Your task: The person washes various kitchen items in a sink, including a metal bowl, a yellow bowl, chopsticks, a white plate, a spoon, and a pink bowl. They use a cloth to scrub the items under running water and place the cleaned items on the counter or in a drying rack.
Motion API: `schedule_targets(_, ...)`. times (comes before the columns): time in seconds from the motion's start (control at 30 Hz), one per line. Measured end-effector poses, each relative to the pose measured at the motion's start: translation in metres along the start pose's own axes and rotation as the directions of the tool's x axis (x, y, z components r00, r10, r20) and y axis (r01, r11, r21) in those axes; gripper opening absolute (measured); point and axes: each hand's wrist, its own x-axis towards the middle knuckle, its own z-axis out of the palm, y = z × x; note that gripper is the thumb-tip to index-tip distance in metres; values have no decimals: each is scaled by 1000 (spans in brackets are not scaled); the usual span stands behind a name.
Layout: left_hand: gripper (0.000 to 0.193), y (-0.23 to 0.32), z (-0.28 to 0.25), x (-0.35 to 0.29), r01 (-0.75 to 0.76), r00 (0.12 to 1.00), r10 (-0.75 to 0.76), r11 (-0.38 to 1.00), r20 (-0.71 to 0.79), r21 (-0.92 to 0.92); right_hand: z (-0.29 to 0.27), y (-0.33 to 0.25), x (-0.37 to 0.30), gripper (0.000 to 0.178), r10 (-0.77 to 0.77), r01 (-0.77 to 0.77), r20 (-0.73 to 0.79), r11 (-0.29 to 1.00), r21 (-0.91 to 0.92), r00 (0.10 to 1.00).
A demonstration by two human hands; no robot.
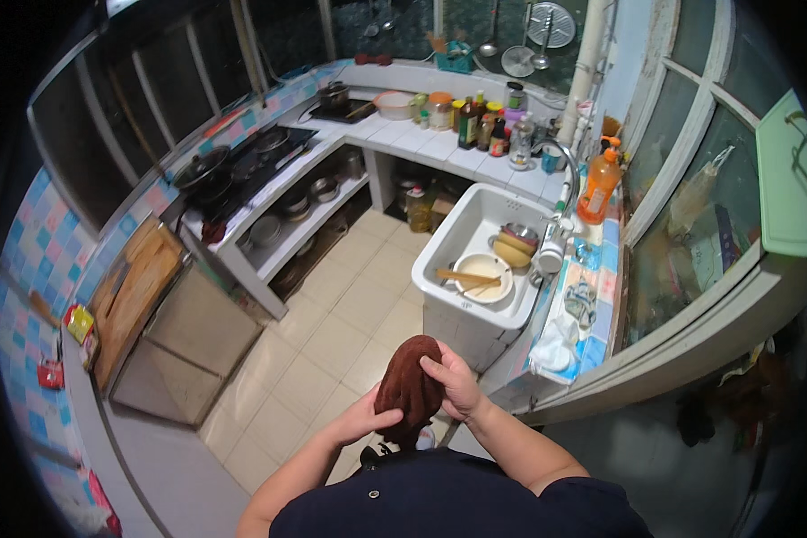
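Observation:
A dark brown cloth (410,381) is held up in front of my body, bunched into a rounded bundle with its lower end hanging down. My left hand (365,421) grips it from the left, thumb across its lower part. On the opposite side my right hand (458,387) is closed on it, thumb pressed on the upper front. Whether the cloth wraps something inside, I cannot tell. Beyond it stands a white sink (432,278) holding a white bowl (500,272) with wooden chopsticks or sticks across it, plus other dishes behind.
An orange pump bottle (598,186) and a chrome faucet (551,251) are by the sink. Rags (558,345) lie on the ledge at right. Several bottles and jars line the tiled counter (368,134). A gas stove (258,170) is at left, near a wooden board (139,287).

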Motion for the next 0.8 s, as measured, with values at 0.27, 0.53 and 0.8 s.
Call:
schedule_targets(0.27,82,-8,-66,82,173,967,-34,819,254,-547,6,-53,62,52,-254,261,-140,964,38,957)
schedule_targets(0.53,39,45,-115,172,310,943,-67,533,326,-787,43,-16,116,38,-541,277,49,348,-896,840)
schedule_targets(0.8,30,99,-180,164,446,875,-437,560,209,-698,53,5,223,18,-768,74,-427,519,-851,477)
